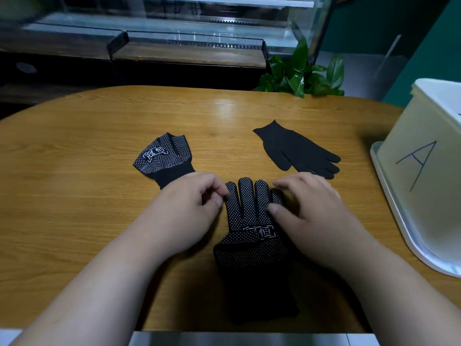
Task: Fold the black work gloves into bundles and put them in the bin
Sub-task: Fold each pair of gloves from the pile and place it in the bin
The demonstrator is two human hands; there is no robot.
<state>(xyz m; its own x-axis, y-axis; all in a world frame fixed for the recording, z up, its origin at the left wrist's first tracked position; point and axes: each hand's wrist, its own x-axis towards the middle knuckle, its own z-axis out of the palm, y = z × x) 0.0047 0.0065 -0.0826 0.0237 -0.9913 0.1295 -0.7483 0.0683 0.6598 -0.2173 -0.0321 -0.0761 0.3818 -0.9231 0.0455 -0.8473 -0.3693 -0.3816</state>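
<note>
A black dotted work glove (250,228) lies flat at the table's near middle, fingers pointing away from me. My left hand (184,211) pinches its left finger edge between thumb and forefinger. My right hand (309,208) grips its right finger side, the thumb pressed on the dotted fabric. A folded dotted glove bundle (163,158) sits to the left, just beyond my left hand. A plain black glove (296,149) lies flat farther right. The white bin (421,156), marked with an A, stands at the right edge.
The wooden table (99,196) has a rounded far edge. A green potted plant (301,73) stands behind it. A glass display case (174,33) fills the background. The bin rests on a white tray (399,226).
</note>
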